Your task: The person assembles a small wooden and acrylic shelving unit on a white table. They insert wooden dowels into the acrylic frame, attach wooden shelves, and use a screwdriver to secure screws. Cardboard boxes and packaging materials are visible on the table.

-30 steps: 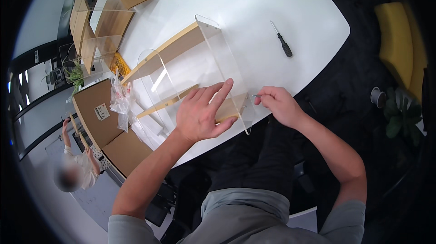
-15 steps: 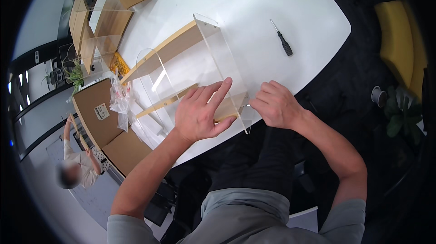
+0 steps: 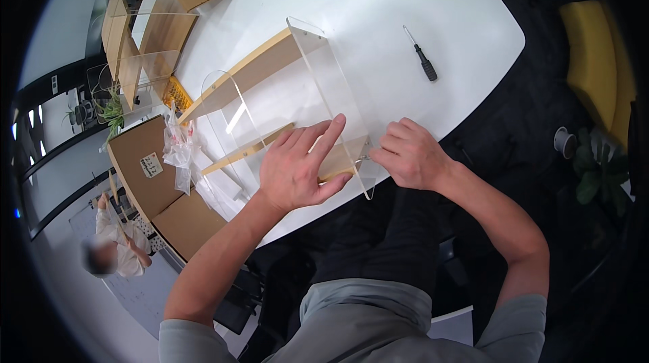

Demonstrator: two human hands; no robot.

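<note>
Our right grip [image 3: 409, 157] pinches a small metal piece [image 3: 365, 157] by the near end of the clear panel [image 3: 332, 82], presumably for fine control; our left grip [image 3: 295, 167], spread, lies over the lower wooden board [image 3: 247, 152], probably to steady it; the screwdriver [image 3: 424, 61] lies well apart on the white surface [image 3: 453, 5], perhaps leaving room.

The head view looks down from close above the wearer's torso [image 3: 365, 322] onto a white table [image 3: 466, 32]
</note>
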